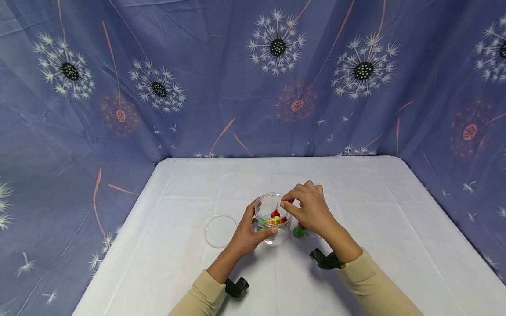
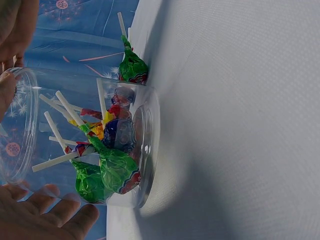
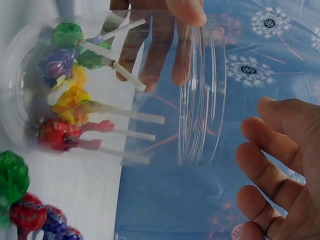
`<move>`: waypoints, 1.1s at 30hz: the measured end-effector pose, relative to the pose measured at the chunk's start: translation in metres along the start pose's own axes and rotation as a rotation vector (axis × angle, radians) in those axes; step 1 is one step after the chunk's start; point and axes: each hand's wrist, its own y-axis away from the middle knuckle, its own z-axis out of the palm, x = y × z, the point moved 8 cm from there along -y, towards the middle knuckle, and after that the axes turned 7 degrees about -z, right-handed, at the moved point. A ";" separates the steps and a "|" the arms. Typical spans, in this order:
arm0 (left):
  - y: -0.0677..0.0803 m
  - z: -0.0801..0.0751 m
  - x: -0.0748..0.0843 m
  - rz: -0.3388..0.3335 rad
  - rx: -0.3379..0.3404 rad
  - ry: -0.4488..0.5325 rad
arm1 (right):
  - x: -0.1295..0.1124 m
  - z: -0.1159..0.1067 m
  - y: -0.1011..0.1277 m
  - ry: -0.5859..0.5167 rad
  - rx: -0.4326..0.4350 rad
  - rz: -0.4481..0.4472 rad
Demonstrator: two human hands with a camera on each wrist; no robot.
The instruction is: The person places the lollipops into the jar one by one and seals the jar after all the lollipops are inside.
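My right hand [image 1: 312,210] covers the far right rim of the clear jar [image 1: 273,219], so whether my fingertips pinch a lollipop stick there is too small to tell. My left hand [image 1: 248,232] hides the jar's near left wall. Right of the jar, loose lollipops [image 1: 299,231] lie mostly under my right wrist; the right wrist view's lower edge cuts them off [image 3: 20,205]. Wrapper print stays blurred.

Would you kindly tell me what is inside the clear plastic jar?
The clear jar holds wrapped lollipops in green, red, yellow and purple wrappers, their white sticks pointing toward the mouth. The left hand covers part of the wall, so an exact count is hidden.
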 end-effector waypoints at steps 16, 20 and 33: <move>0.004 0.000 0.007 -0.010 0.011 0.003 | 0.020 -0.014 0.037 0.019 0.042 0.052; 0.005 0.000 0.007 -0.015 0.013 0.002 | 0.025 -0.013 0.048 0.023 0.034 0.078; 0.004 0.000 0.006 -0.022 0.006 0.010 | 0.042 -0.008 0.078 0.040 -0.007 0.163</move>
